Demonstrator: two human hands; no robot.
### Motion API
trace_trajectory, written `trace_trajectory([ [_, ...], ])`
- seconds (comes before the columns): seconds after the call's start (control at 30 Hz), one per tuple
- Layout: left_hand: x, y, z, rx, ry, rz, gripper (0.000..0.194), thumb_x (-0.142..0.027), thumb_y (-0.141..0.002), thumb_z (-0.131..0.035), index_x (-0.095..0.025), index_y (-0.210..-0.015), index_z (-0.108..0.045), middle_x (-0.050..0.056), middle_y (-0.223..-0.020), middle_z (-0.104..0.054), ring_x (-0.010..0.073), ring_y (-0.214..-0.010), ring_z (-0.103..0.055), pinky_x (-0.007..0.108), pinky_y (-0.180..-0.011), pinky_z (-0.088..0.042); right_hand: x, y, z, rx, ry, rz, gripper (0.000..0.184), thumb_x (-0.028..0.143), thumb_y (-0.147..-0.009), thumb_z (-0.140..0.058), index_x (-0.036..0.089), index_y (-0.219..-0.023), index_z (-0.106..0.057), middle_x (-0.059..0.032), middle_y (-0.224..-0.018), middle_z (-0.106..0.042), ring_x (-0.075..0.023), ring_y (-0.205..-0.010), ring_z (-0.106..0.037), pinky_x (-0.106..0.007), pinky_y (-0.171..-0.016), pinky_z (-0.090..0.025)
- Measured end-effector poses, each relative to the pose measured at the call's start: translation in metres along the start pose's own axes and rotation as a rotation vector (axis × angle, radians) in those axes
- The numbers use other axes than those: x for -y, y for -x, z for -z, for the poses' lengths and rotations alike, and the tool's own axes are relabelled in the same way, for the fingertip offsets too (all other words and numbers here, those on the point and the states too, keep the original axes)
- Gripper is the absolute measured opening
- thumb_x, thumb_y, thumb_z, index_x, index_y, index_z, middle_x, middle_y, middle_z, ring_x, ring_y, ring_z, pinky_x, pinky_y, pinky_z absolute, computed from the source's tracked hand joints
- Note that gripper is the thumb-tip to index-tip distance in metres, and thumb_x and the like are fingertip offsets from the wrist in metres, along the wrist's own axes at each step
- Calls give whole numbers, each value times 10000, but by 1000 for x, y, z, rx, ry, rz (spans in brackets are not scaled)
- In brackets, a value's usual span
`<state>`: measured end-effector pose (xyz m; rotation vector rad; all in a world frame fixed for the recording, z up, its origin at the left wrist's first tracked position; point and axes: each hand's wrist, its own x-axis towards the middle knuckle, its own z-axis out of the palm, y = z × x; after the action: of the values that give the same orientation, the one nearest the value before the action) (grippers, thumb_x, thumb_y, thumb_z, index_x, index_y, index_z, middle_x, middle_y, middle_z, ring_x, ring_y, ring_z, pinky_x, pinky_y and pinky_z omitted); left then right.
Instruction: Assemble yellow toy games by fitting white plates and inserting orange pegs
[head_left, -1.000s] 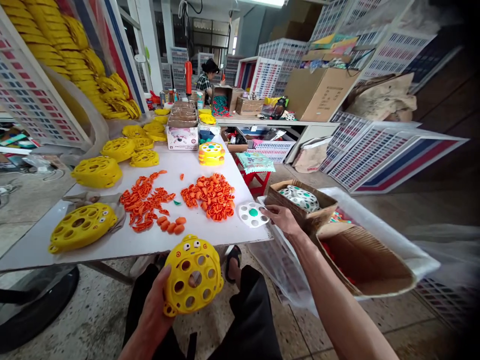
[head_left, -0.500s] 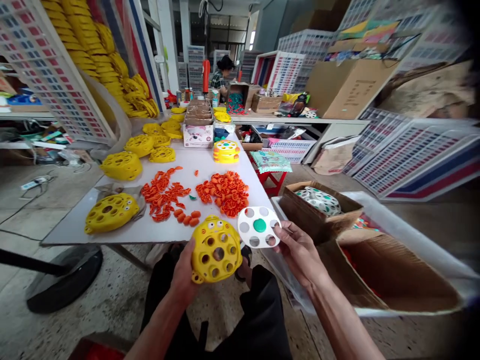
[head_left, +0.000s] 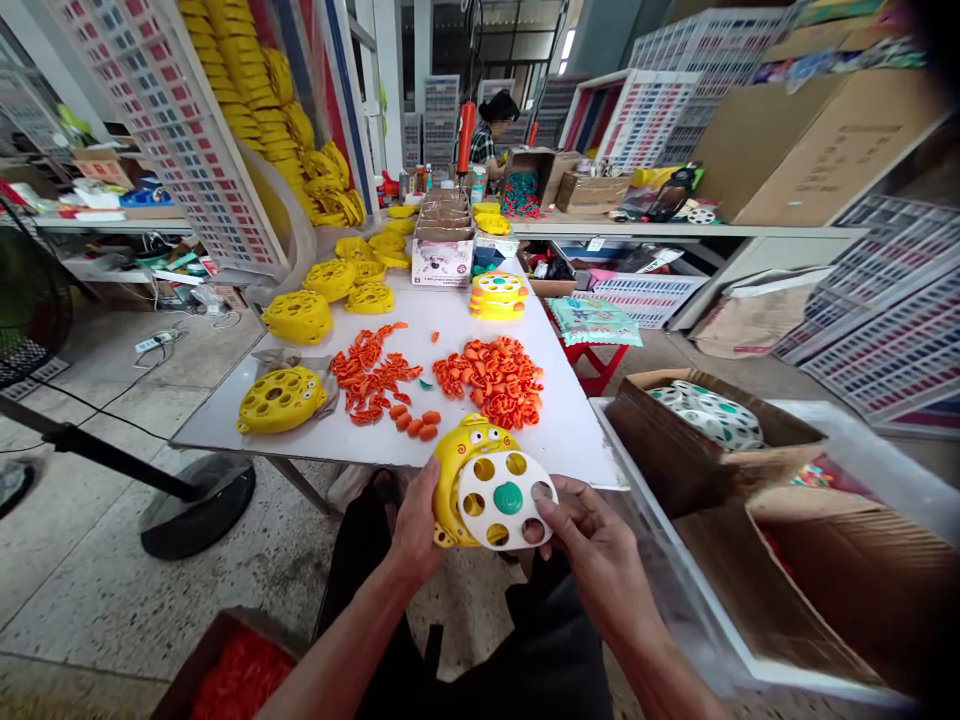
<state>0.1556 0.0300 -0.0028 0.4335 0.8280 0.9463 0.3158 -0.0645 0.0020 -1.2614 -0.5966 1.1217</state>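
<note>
My left hand (head_left: 417, 522) is closed on the left edge of a yellow plastic toy shell (head_left: 448, 468) with a printed animal face and round holes. A white disc (head_left: 487, 530) with a ring of holes and a green centre lies over much of the shell's front, shifted toward its right side. The thumb and fingers of my right hand (head_left: 592, 535) pinch the disc's right edge. Whether the disc is seated or only held against the shell, I cannot tell. Just beyond, on the table, are a heap of small orange parts (head_left: 499, 380) and several orange oval pieces (head_left: 415, 424).
More yellow shells (head_left: 281, 400) lie along the table's left side. A stack of yellow shells with a white disc (head_left: 498, 295) stands farther back. At right, a cardboard box (head_left: 637, 420) holds white discs. A red screwdriver (head_left: 466, 138) hangs above, and a person (head_left: 495, 125) sits behind.
My right hand has brought the white disc left, from beside the yellow shell to over its front. The camera view has turned slightly left.
</note>
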Motion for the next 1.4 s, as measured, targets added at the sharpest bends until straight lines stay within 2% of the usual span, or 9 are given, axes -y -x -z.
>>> trace_trajectory([
  [0.27, -1, 5, -1, 36, -121, -75, 490, -594, -831, -700, -169, -1069, -754, 118, -1050, -803, 293, -946, -744, 387, -803, -608, -3, 10, -7, -112, -47, -2, 443, 492, -808, -808, 212, -1103, -632, -27, -644, -720, -167, -591, -636, -236, -512, -465],
  [0.4, 1, 7, -3, 24, -158, -146, 492, -621, -788, -730, -185, -1015, -758, 89, -1005, -807, 273, -906, -740, 355, -752, -606, -6, 13, -10, -104, -63, -21, 467, 503, -793, -814, 209, -1110, -638, -39, -663, -726, -192, -611, -661, -258, -516, -479],
  [0.6, -2, 13, -8, -2, -180, -161, 532, -636, -764, -745, -170, -1021, -751, 71, -900, -801, 234, -785, -736, 306, -650, -590, -13, 13, -16, -127, -75, -15, 495, 500, -788, -823, 207, -1134, -623, -27, -665, -720, -178, -597, -658, -241, -502, -476],
  [0.8, -6, 15, -9, 33, -210, -96, 491, -388, -668, -893, -171, -1057, -687, 71, -920, -796, 220, -727, -745, 302, -638, -596, -8, 7, -22, -105, -81, -1, 469, 484, -785, -829, 214, -1103, -615, -3, -649, -703, -161, -575, -642, -219, -476, -468],
  [0.87, -6, 14, -10, 12, -202, -83, 449, -345, -692, -876, -176, -1058, -680, 67, -922, -794, 222, -748, -753, 309, -662, -603, -7, 6, -23, -75, -71, -1, 479, 465, -775, -840, 222, -1119, -611, -10, -719, -729, -168, -628, -670, -227, -516, -511],
  [0.93, -5, 13, -11, 6, -189, -90, 414, -329, -713, -858, -179, -1056, -682, 65, -929, -794, 230, -791, -760, 319, -700, -611, -7, 5, -23, -25, -56, 10, 557, 428, -734, -876, 237, -1174, -593, -42, -918, -771, -201, -779, -722, -268, -635, -588],
  [1.07, -3, 10, -10, -22, -185, -91, 374, -307, -735, -838, -189, -1058, -690, 59, -935, -796, 244, -850, -768, 339, -751, -620, -11, 5, -24, 41, 32, 56, 785, 364, -635, -938, 264, -1300, -534, -94, -1274, -697, -275, -1059, -711, -364, -829, -633],
  [1.2, -2, 9, -12, -52, -175, -64, 349, -285, -746, -824, -186, -1053, -692, 70, -946, -797, 261, -907, -768, 365, -801, -626, -13, 4, -25, 44, 90, 89, 836, 349, -669, -918, 266, -1378, -483, -102, -1337, -657, -292, -1153, -676, -405, -937, -608],
  [1.4, -1, 9, -14, -75, -127, -43, 428, -259, -748, -822, -188, -1145, -681, 82, -1002, -796, 264, -965, -760, 389, -864, -620, -14, -2, -25, 48, 147, 70, 861, 375, -671, -912, 252, -1400, -472, -103, -1313, -668, -294, -1105, -691, -402, -889, -622],
])
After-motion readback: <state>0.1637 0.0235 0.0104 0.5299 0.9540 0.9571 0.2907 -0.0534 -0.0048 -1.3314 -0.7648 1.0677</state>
